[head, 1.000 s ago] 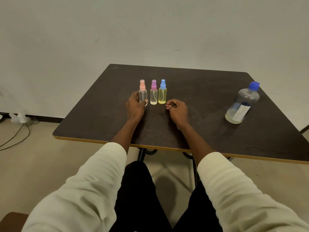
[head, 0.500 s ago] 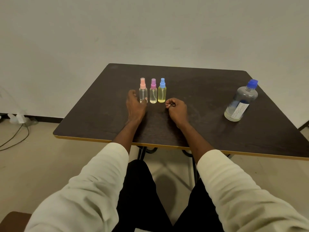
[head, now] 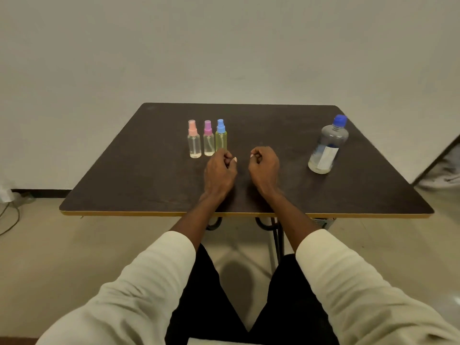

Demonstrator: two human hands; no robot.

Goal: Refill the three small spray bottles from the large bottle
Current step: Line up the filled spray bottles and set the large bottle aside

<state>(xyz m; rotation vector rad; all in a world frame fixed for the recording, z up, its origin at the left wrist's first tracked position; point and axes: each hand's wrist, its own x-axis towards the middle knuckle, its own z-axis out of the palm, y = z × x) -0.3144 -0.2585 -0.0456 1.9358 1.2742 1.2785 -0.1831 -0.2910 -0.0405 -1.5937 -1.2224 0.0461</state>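
Pink-capped bottle [head: 194,143] stands free again; the left hand [head: 220,170] has drawn back, loosely curled and empty. Right hand [head: 264,168] likewise clenched on nothing, so refilling hasn't begun.

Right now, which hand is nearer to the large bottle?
The right hand. It rests curled on the table, left of the large bottle. The left hand lies farther away, by the blue-capped spray bottle.

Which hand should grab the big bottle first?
Probably the right hand. The big bottle stands on its side of the table, with bare tabletop between. The left hand sits by the small bottles and would have to cross over.
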